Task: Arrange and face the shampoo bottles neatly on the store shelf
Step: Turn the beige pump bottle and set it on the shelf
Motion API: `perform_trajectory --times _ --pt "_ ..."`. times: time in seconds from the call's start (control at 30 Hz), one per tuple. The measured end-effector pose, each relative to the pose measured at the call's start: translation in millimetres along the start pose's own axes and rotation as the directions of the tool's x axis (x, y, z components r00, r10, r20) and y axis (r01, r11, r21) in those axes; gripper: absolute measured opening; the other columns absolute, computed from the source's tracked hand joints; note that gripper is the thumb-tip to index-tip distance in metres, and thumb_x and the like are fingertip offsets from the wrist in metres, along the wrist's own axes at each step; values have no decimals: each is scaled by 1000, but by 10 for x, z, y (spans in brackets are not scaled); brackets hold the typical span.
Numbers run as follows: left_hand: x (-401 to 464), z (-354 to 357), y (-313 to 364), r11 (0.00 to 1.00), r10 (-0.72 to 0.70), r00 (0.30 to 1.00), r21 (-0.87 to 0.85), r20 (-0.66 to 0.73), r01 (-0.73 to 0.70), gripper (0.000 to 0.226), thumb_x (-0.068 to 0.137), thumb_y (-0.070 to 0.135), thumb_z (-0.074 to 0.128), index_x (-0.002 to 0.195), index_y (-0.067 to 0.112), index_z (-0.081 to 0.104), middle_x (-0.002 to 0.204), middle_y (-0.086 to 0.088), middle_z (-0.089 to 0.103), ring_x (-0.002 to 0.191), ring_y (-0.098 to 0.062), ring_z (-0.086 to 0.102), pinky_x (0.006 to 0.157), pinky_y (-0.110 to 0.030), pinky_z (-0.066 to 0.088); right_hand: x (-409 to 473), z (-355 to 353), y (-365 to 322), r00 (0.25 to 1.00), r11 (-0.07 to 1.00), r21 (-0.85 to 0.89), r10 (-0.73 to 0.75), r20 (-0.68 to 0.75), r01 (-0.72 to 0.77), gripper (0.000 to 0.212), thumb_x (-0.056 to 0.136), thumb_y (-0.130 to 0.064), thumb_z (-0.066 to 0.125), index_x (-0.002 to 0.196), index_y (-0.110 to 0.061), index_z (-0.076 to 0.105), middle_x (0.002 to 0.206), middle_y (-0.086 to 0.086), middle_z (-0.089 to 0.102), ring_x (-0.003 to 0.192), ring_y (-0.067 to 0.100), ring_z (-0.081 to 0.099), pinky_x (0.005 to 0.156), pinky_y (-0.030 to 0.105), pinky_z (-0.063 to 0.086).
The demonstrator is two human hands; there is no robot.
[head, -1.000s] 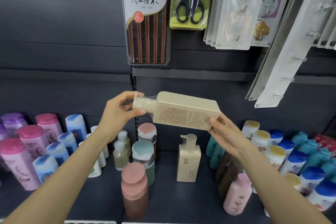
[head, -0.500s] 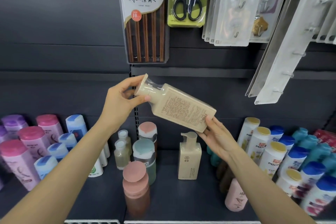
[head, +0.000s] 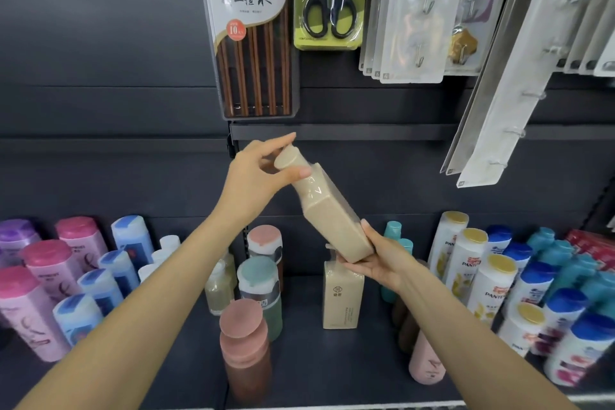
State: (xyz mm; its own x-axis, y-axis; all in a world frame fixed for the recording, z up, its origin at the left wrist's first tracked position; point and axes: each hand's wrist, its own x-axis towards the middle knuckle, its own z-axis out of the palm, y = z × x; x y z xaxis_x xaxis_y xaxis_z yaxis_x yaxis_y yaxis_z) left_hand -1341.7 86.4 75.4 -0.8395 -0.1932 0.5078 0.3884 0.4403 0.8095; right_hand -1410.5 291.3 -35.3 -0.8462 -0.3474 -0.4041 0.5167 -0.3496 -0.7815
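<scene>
A beige square shampoo bottle (head: 327,213) hangs tilted above the dark shelf (head: 306,366), cap up and to the left. My left hand (head: 258,178) pinches its cap end between thumb and fingers. Around its lower end my right hand (head: 379,260) holds the base from below. A matching beige pump bottle (head: 341,303) stands upright on the shelf just under the held one. Pink and green round-capped bottles (head: 244,343) stand to its left.
Pink, purple and blue bottles (head: 63,280) fill the shelf's left side; white, blue and teal bottles (head: 519,286) crowd the right. A small pink bottle (head: 427,363) sits front right. Chopstick and scissors packs (head: 289,20) hang overhead.
The held bottle has swung from lying nearly level to a steep tilt, cap end raised by my left hand and base lowered toward the standing beige pump bottle.
</scene>
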Motion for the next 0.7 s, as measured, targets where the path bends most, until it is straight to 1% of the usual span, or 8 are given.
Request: perform_trajectory --times 0.1,0.2,0.3,0.37,0.47,0.57,0.63,0.7 --pt "59 -9 71 998 39 994 48 104 -44 58 71 27 78 124 35 57 112 9 56 103 -9 60 96 -27 45 2 20 -29 1000 999 27 25 13 -26 35 90 -28 60 110 0 56 109 26 63 98 40 64 70 52 58" --pt "124 13 131 990 97 977 83 188 -114 44 74 26 77 114 34 62 114 12 62 103 -6 60 99 -34 46 4 58 -66 1000 1000 -26 15 16 -15 27 94 -28 55 104 -3 58 99 26 66 90 39 66 62 47 59" --pt "175 76 173 990 109 987 72 117 -118 32 74 22 77 101 35 66 101 21 66 96 0 61 97 -30 48 23 64 -102 999 997 -71 -18 40 21 26 97 -28 51 106 -5 58 102 25 67 90 36 68 69 43 59" --pt "211 112 185 993 98 994 61 54 -102 28 73 22 77 90 41 65 90 26 66 90 3 61 94 -30 49 61 57 -133 994 971 -214 -99 41 106 25 99 -29 45 110 -10 58 113 17 65 98 30 67 79 38 56" --pt "263 156 192 996 84 996 39 6 -84 19 73 23 77 81 37 67 81 22 68 79 2 62 87 -32 53 70 75 -235 930 777 -540 -365 29 322 23 98 -23 44 111 -20 63 119 3 63 112 20 59 82 28 50" --pt "295 248 165 995 63 998 76 -18 -62 16 72 25 78 85 24 70 85 9 70 83 -7 64 81 -26 51 -1 164 -347 763 503 -614 -586 274 607 29 91 -15 58 119 -22 60 121 -7 62 115 9 55 93 25 47" --pt "313 334 112 994 54 998 96 -30 -50 18 70 28 80 85 22 70 83 4 70 82 -13 65 77 -26 52 -26 278 -395 695 331 -666 -596 402 669 47 80 -22 73 122 -24 55 117 -13 61 111 3 56 92 22 47" --pt "342 400 48 992 49 998 117 -34 -44 20 69 30 80 85 24 70 83 6 70 83 -14 65 75 -25 53 29 349 -428 672 209 -739 -620 406 640 53 72 -24 80 118 -22 54 111 -9 63 104 6 58 90 26 51"
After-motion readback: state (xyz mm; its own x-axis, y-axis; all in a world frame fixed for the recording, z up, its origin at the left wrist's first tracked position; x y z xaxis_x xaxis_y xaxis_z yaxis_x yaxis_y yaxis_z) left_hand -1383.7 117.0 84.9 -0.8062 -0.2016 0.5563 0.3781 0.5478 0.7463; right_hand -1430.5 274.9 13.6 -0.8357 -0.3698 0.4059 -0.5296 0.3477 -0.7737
